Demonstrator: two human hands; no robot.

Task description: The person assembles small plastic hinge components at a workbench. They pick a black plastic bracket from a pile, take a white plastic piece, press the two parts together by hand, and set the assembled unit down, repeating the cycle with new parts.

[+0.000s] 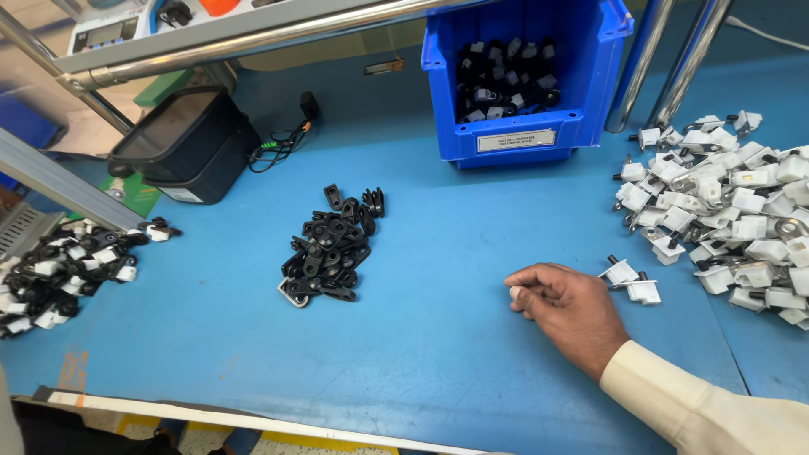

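Blue bench (438,337) under curled right hand (566,305)

A factory assembly station is shown: a blue table (438,337) is covered with heaps of small black parts (330,248) and white parts (725,211), a blue parts bin (522,126) is stocked, and metal rails (253,38) are mounted overhead.

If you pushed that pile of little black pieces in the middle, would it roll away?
Probably not: the black pieces look flat, so they would likely slide and scatter across the smooth blue table. They seem small, stiff and light; the loose heap would spread rather than move together.
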